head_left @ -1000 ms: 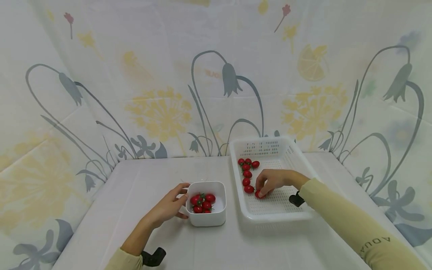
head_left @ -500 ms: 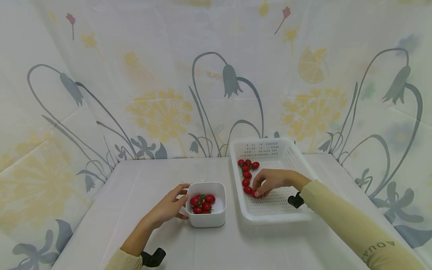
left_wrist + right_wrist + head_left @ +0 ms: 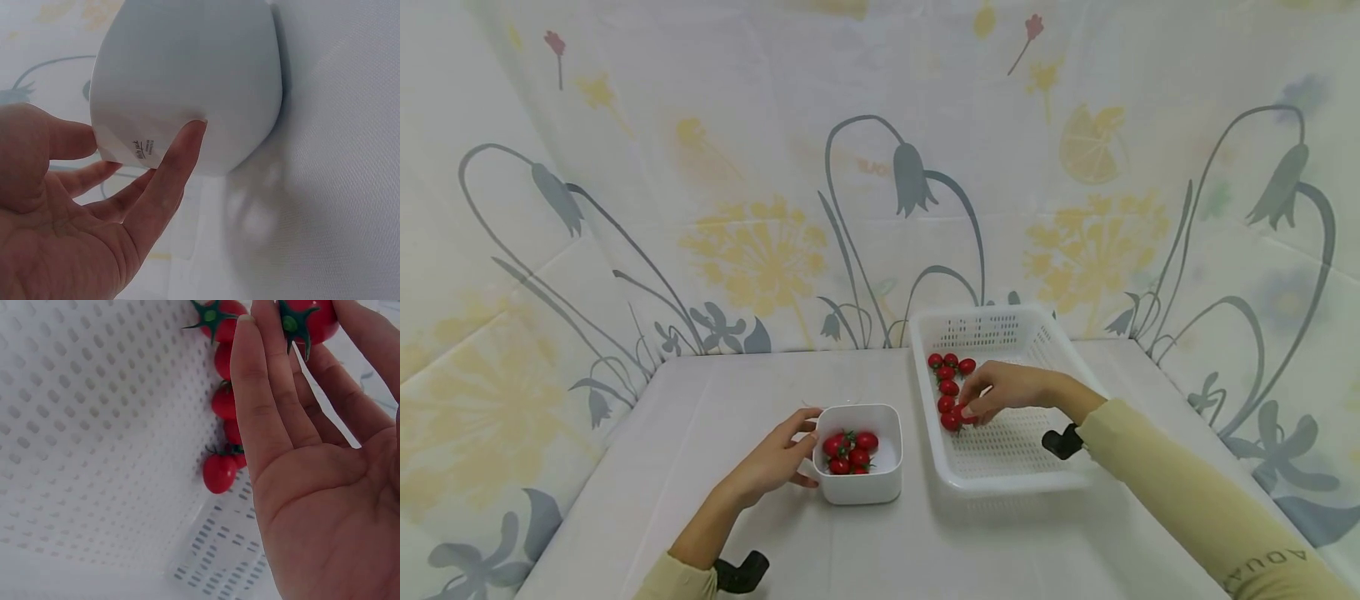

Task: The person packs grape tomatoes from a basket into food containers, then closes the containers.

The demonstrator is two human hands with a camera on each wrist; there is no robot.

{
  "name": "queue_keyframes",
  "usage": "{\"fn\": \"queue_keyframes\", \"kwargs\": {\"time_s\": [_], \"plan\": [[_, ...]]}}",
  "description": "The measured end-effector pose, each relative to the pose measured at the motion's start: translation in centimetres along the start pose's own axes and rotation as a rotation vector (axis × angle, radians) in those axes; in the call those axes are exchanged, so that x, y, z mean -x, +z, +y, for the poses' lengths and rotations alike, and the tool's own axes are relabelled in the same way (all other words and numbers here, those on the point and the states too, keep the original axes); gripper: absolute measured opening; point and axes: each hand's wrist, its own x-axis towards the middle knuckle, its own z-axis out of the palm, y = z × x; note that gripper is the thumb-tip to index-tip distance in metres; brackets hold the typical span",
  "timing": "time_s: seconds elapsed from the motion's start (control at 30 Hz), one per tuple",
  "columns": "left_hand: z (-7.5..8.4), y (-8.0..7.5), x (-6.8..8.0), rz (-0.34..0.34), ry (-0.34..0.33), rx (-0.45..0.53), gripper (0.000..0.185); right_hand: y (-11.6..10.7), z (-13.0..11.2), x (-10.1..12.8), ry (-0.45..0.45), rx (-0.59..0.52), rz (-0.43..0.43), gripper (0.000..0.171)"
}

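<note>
My right hand pinches a cherry tomato between thumb and fingers, just above the floor of the white perforated basket. Its green stem end shows in the right wrist view. Beside it, more cherry tomatoes lie in a line along the basket's left wall. My left hand touches the left side of a white square box, with fairly straight fingers against its outer wall in the left wrist view. Inside that box sit several cherry tomatoes with green stems.
Both containers stand on a white-covered table, the basket to the right of the box with a gap between. A patterned curtain hangs behind and at the sides. Black wrist mounts sit at both cuffs.
My right hand has moved a cherry tomato slightly left and away from me, up beside the line in the basket. My left hand and the box have stayed in place.
</note>
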Motion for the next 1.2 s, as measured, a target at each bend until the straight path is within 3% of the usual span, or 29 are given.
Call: {"fn": "queue_keyframes", "kwargs": {"time_s": [0.4,0.63,1.2], "plan": [[0.0,-0.1,0.0,0.003,0.0,0.0,0.041,-1.3,-2.4,1.6,-0.024,0.034,0.143,0.029],[-0.1,-0.1,0.0,0.001,-0.005,-0.003,0.041,-1.5,-3.5,2.3,-0.027,-0.01,0.221,0.037],[0.0,0.0,0.0,0.009,-0.005,0.001,0.041,-0.6,-5.4,3.1,-0.047,-0.12,0.329,0.035]]}}
